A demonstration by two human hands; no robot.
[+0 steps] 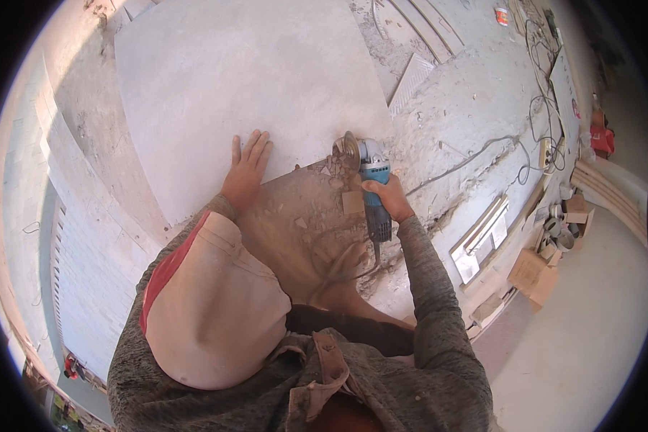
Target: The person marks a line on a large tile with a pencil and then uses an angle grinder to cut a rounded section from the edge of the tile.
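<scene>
A large pale flat panel point(245, 72) lies at the upper middle of the head view. My left hand point(247, 170) rests spread on its lower part, near the edge. My right hand point(389, 194) is wrapped round a teal angle grinder point(376, 170), whose disc point(349, 151) is at the panel's lower right edge, over broken debris; whether it touches the panel is unclear. A cord trails from the grinder's lower end. A cream cap with a red band point(216, 302) hides part of the lower left of the view.
Long strips point(417, 29) lie at the top. Cables point(533, 129) run along the right across dusty, rough ground. Cardboard boxes point(529, 273), round metal containers point(554, 227), a red item point(602, 140) and a small pot point(502, 16) sit at the right. A long pale panel point(86, 209) lies at left.
</scene>
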